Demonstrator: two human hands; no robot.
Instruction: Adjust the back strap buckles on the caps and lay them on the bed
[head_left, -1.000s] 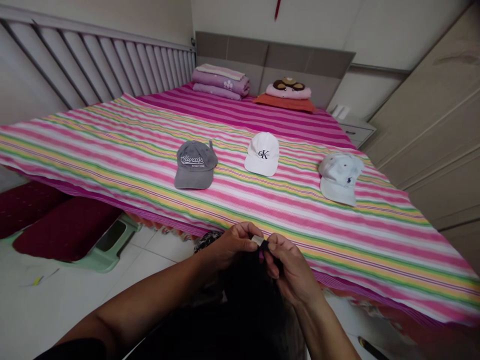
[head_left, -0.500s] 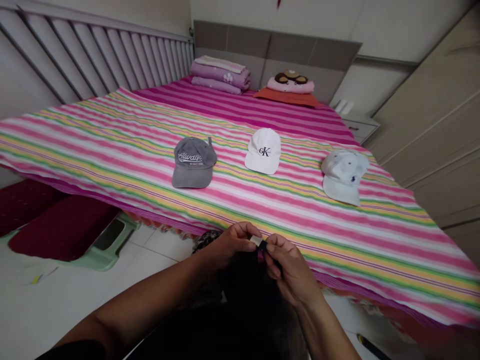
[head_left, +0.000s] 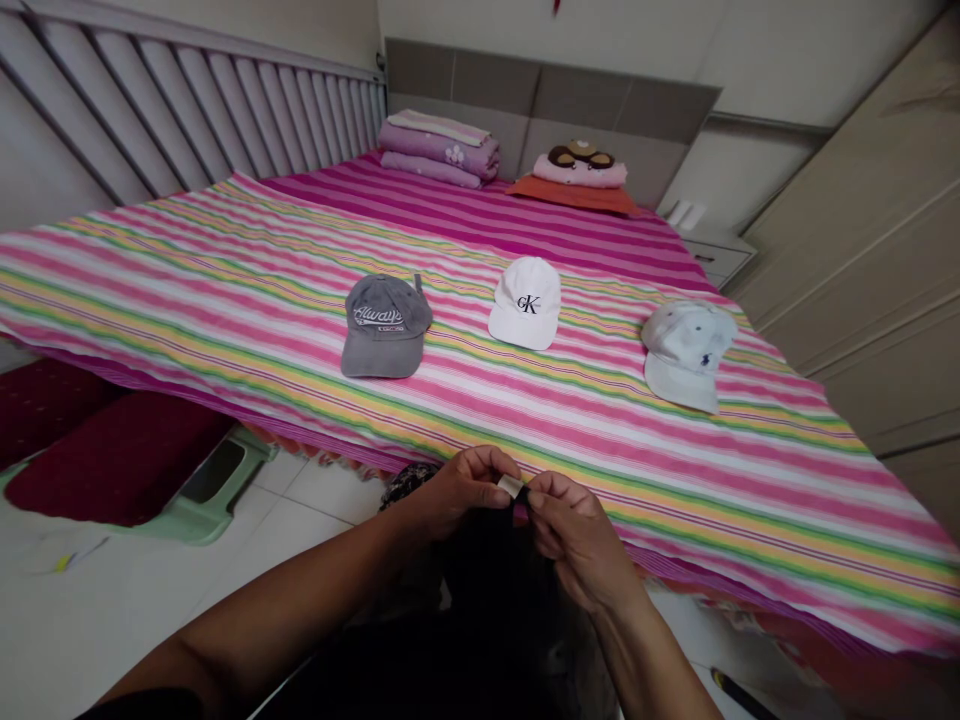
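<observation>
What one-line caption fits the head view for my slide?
Left hand and right hand pinch a small pale-and-dark piece before three caps on a striped bedspread.

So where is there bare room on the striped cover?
The striped cover is bare left of the gray cap, between it and the white cap, and from there to the pale cap. Crowded: its near middle, where left hand and right hand work, and beyond it, at the folded purple bedding.

Left hand (head_left: 474,484) pinches pale tab (head_left: 511,486); right hand (head_left: 574,520) pinches adjoining dark piece (head_left: 523,494). Grey cap (head_left: 384,328): 11 o'clock from hands.
</observation>
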